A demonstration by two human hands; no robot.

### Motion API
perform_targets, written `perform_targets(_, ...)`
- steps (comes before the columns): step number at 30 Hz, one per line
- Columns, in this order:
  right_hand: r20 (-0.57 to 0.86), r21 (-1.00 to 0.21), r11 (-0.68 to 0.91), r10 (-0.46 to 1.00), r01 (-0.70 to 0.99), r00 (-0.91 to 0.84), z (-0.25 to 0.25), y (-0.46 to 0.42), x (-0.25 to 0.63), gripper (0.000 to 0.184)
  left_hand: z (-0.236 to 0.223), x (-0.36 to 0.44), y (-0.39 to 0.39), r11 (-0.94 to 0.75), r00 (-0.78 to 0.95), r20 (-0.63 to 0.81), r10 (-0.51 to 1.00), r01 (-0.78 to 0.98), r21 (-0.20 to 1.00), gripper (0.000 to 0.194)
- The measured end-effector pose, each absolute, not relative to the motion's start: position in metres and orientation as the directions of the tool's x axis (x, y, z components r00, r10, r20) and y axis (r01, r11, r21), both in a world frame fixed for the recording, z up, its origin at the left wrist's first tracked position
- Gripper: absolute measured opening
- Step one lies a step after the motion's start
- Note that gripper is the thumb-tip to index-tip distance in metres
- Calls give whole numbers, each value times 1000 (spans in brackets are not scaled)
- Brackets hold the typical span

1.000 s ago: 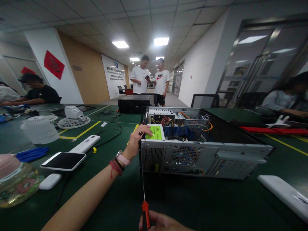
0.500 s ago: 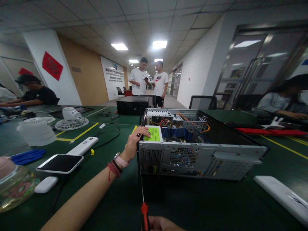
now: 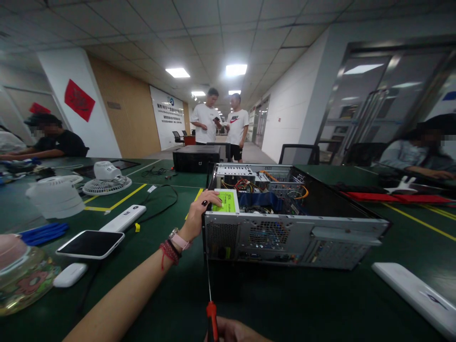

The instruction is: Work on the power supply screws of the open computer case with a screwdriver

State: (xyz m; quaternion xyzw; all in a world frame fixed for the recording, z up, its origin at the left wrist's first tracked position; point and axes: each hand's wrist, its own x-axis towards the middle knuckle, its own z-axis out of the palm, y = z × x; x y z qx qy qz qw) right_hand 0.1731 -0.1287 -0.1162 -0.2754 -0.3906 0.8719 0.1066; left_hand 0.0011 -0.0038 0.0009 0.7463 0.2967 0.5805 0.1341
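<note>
Beyond the green surface [image 3: 171, 304], "NIKE" on a white T-shirt [image 3: 238, 132] | open grey metal computer case [image 3: 299, 233] on the surface, its bright-green label [image 3: 228, 201] too small to read | left hand [image 3: 197, 213]: arm outstretched, fingers draped by the label, grip's tightness I cannot tell | right hand [image 3: 232, 330]: grip closed around red-and-black screwdriver [image 3: 212, 316], shaft aimed at the case's lower left corner

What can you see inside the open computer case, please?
Inside the computer case: a green-labelled unit, a dark blue band, coloured wires and an orange cable. The left hand covers part of the unit; whatever lies beneath the band is hidden.
</note>
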Motion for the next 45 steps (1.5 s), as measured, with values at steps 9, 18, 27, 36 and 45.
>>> perform_targets(9,-247,-792,-609,389,-47,-888,-111,-134,178,51,1,6,-8,-776,91,788,609,277,567,40)
perform_targets(18,-371,-731,-680,467,-58,-803,-96,-147,172,56,-2,8,-4,-803,62,811,581,204,560,39)
perform_targets(27,-404,-744,-650,621,-154,-671,-83,-169,167,42,-3,6,-5,-788,64,803,592,254,561,41)
perform_targets(36,-354,-821,-527,772,-220,-528,-84,-179,160,54,-1,6,-7,-749,41,768,639,260,609,39)
perform_targets(45,-302,-865,-464,787,-193,-538,-87,-179,158,55,10,9,-16,-644,7,665,747,258,720,34)
